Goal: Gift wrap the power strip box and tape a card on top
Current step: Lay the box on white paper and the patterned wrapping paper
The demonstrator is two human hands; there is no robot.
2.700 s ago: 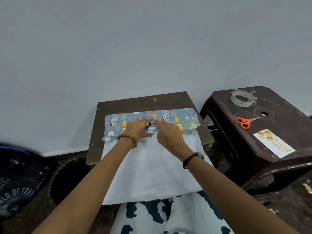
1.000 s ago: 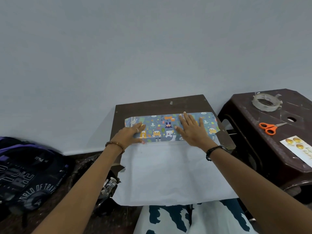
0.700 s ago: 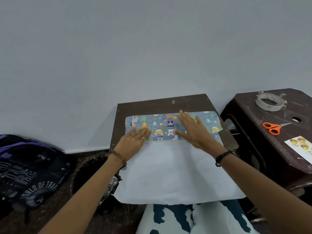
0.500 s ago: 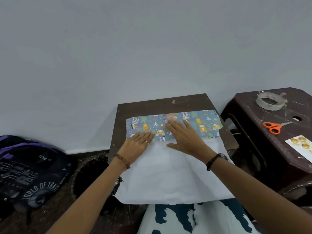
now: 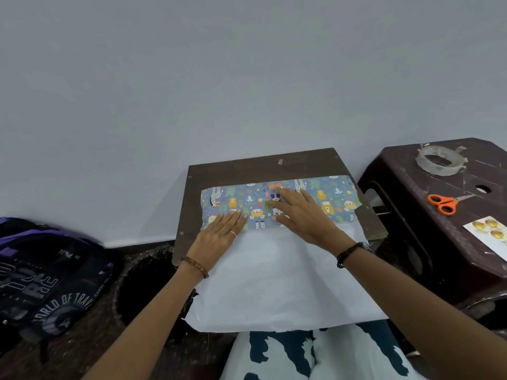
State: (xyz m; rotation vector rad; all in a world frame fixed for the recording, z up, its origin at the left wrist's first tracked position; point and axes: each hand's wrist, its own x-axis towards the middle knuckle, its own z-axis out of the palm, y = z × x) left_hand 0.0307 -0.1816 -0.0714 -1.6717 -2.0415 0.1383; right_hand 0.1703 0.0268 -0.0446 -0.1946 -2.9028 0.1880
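Wrapping paper (image 5: 274,275) lies across the small brown tabletop (image 5: 263,165), its white underside up and its near edge hanging off toward the person's lap. The far edge is folded over so a band of printed pattern (image 5: 329,198) shows along the back. The power strip box itself is not visible; it may sit under that fold, but the view does not settle it.

Both hands are flat with straight fingers, gripping nothing. The left hand (image 5: 219,239) presses at the near edge of the printed band, and the right hand (image 5: 301,215) lies across the middle of the band.

The step in hand looks like smoothing and creasing this fold. To do it well, the person should keep one palm pinning the paper while the other slides outward along the crease, so the fold stays straight and parallel to the paper's edge, with no wrinkles trapped.

On the dark stool (image 5: 411,187) to the right wait the tape roll (image 5: 440,160), the orange scissors (image 5: 444,202) and the card (image 5: 491,234), all within reach for later steps
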